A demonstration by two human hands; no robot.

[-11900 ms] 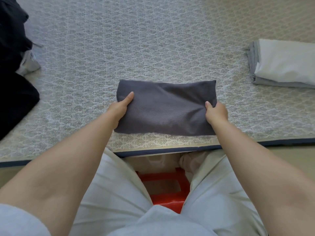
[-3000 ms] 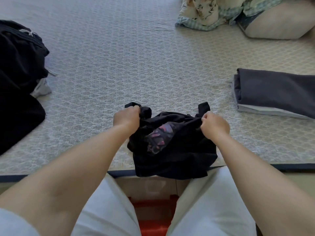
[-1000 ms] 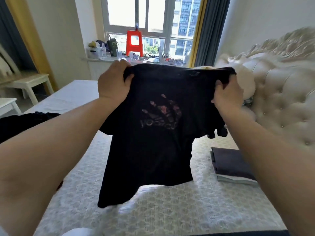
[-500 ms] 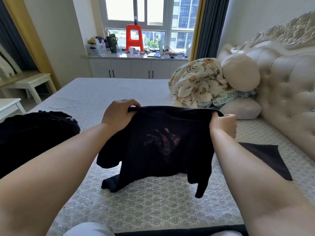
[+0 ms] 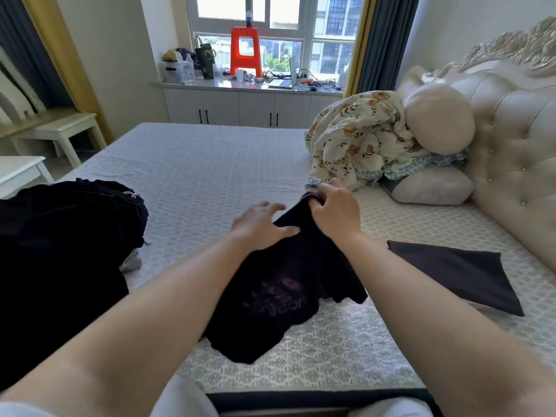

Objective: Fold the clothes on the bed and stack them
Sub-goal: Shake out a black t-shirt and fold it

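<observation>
At the near edge of the bed, the right hand pinches a black T-shirt's top edge while the left hand, fingers spread, presses it; laying-out seems underway, and spreading it flat likely follows.

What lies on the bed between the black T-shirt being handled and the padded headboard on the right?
In the head view, a folded dark garment lies flat on the bed cover, between the black T-shirt and the headboard, with patterned cover showing on either side.
</observation>
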